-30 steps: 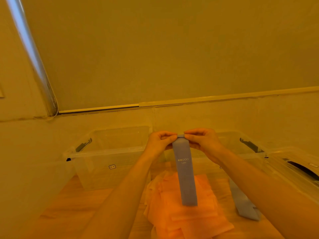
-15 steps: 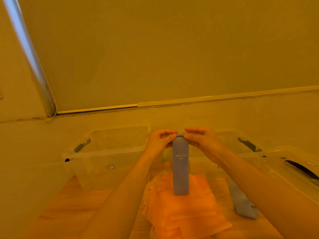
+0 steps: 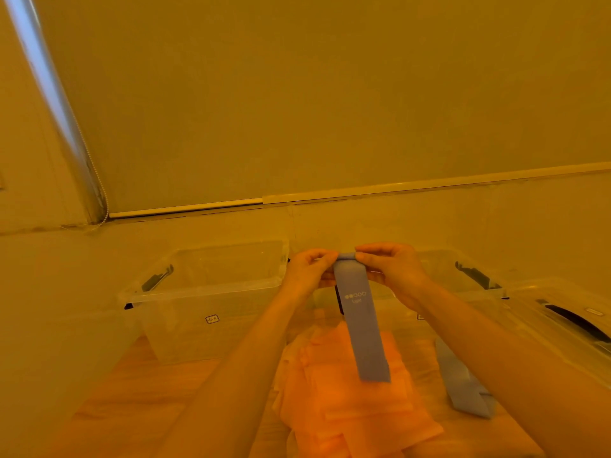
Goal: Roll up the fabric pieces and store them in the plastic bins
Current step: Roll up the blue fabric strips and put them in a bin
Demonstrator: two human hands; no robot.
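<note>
A grey-blue fabric band with small printed dots hangs from both my hands, held up in front of me. Its top end is rolled into a small coil between my fingertips. My left hand pinches the coil's left side and my right hand pinches its right side. The band's free end dangles over a pile of orange fabric pieces on the wooden floor. A second grey-blue band lies on the floor to the right, partly behind my right forearm. A clear plastic bin stands behind, left of my hands.
Another clear bin with a dark latch stands behind my right hand. A clear lid or bin with a black handle lies at the far right. A pale wall with a trim strip rises close behind the bins.
The hanging band has swung slightly, its lower end now leaning right. The printed dots sit lower below my fingers than half a second ago. Both hands stay at the top end.
</note>
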